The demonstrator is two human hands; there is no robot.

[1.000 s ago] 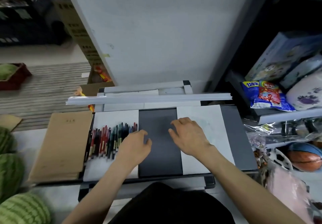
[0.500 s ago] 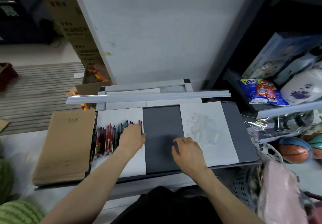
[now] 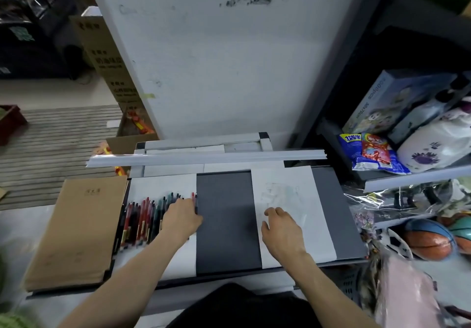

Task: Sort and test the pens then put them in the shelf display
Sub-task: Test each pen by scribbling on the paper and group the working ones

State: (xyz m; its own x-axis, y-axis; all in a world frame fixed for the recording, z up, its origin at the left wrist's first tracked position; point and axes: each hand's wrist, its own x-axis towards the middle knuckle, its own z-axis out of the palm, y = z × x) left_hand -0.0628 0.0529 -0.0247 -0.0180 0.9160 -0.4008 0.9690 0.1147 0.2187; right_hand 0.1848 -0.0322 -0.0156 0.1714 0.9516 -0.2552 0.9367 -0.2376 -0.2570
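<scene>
A row of several red, black and teal pens lies on a white sheet at the left of the grey shelf board. My left hand lies over the right end of the row, fingers bent down onto the rightmost pens; a red-tipped pen sticks out just past the fingertips. Whether the fingers pinch a pen is hidden. My right hand rests on the white test sheet with faint scribbles, fingers loosely bent, holding nothing.
A brown paper notebook lies left of the pens. A long white rail crosses behind the board, under a white panel. Snack bags, boxed toys and balls fill the shelves on the right. Cardboard boxes stand at the back left.
My left hand slid further right along the pen row to its right end. My right hand moved right from the grey strip onto the scribbled test sheet.
</scene>
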